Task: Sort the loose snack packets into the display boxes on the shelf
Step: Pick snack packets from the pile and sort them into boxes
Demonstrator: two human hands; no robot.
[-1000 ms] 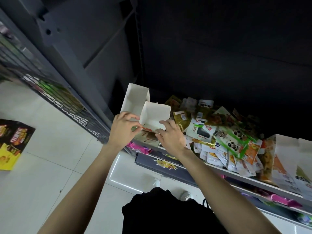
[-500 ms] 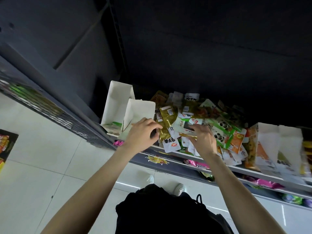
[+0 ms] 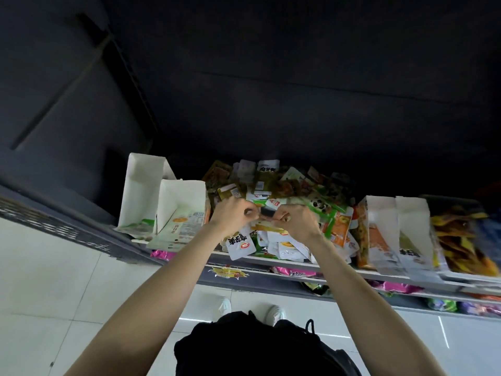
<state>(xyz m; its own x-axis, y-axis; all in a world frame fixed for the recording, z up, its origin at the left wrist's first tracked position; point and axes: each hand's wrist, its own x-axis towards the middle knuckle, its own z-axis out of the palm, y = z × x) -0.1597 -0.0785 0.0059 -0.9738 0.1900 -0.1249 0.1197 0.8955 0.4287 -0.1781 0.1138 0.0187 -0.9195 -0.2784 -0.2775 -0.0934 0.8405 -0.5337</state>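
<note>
White display boxes [image 3: 181, 199]; panda-printed green packet [image 3: 318, 206]

Both bare forearms extended forward and upward, converging toward middle. Left hand [image 3: 233, 217] seen from back, fingers curled tight, thumb tucked against forefinger. Right hand [image 3: 294, 221] just beside it, knuckles bent, fingers curled inward. Hands held close together, nearly touching. What is gripped cannot be told.

The upper half is being left dim and murky; the floor [image 3: 46, 270] is being lit brightly, with thin glare streaks being thrown on its tiles; the boxes [image 3: 406, 240] at right are being smeared by blur; straight edges are being bowed by wide-angle distortion.
</note>
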